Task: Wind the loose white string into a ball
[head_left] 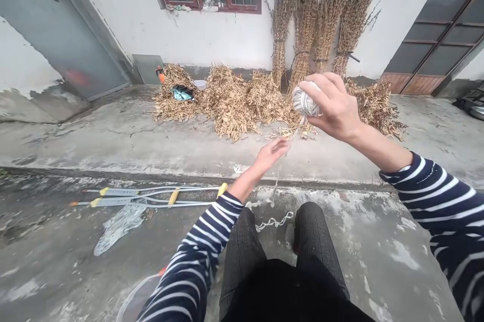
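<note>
In the closed right hand (pixel 335 108), the ball of string (pixel 304 102) is half hidden. Below that grip, can't tell if the left hand (pixel 272 153) pinches anything; crutches (pixel 151 196) lie further left.

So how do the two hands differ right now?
The right hand is raised high and grips a ball of cord; the left hand is lower and holds no ball. The right hand's fingers curl round; the left hand's lie nearly straight, drawn together. Both come from striped sleeves.
</note>
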`<state>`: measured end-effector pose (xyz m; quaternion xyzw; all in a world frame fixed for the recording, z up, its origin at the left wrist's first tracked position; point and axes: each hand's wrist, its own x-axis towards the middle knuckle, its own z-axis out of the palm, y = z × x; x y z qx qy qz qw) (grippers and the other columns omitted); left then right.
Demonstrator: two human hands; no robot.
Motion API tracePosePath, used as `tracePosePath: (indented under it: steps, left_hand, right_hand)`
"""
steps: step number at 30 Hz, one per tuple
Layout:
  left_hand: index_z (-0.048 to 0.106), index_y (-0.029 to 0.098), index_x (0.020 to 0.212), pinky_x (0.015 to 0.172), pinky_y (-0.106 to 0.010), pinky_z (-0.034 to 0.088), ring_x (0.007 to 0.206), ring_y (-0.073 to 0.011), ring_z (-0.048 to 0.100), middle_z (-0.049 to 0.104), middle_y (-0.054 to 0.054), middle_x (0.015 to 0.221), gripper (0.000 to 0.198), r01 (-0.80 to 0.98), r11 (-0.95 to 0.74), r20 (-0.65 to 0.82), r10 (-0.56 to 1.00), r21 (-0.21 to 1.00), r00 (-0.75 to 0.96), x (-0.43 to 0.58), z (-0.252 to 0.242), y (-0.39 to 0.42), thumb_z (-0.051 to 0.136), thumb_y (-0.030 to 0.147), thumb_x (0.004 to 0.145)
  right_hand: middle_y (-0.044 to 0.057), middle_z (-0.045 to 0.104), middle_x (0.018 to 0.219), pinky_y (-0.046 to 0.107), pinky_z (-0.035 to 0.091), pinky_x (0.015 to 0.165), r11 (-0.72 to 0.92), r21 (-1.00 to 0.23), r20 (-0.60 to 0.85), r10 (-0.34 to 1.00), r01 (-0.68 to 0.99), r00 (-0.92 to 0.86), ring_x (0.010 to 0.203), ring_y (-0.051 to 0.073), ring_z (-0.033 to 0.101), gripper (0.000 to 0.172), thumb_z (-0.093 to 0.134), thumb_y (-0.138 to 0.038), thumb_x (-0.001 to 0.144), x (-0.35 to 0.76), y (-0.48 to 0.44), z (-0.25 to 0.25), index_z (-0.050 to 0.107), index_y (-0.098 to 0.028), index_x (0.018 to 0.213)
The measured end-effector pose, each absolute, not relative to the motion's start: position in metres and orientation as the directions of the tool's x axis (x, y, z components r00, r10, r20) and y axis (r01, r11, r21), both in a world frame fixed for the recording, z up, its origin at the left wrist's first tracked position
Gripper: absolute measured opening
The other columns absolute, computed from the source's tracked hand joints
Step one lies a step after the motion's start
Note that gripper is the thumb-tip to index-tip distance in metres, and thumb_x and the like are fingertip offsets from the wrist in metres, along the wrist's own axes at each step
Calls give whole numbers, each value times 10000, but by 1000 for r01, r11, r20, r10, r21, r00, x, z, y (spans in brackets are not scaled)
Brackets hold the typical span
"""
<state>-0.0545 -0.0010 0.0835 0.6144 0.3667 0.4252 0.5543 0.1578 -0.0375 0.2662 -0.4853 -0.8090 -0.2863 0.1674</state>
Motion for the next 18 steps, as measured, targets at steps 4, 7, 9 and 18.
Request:
tracePosePath:
  steps: [4,7,9,18]
  left_hand:
    - [728,170,988,1123,-373,458,1109,-236,727,802,-85,973,321,-327,-192,309,881,925,358,-9,121,-18,797,448,843]
    - [701,162,868,1052,-391,506,893,-209,753,765,-50,783,328,-453,-68,283,860,889,425,-7,130,-32,794,476,850]
    - [690,154,890,1009,-406,527,831,-209,758,758,-49,769,340,-468,73,226,803,881,551,-16,125,-39,799,474,849]
    - [744,142,825,917,-321,506,865,-187,703,777,-72,822,281,200,135,-232,742,971,629,-49,5,-20,660,391,924]
  right_hand:
    - [61,432,1660,476,622,895,398,260,540,695,880,-474,1505,413,375,841,648,-430,924,154,-41,261,282,-379,1679]
    - [79,454,1639,449,618,870,421,227,593,655,878,-468,1493,416,380,772,632,-408,943,166,-35,256,338,-347,1655]
    - [90,477,1618,439,613,850,448,216,633,612,867,-474,1481,414,378,720,626,-382,951,177,-27,252,388,-310,1628]
    - [132,484,1600,563,564,1002,338,91,677,669,937,-307,1438,384,369,668,699,-331,925,199,-23,270,496,-216,1551]
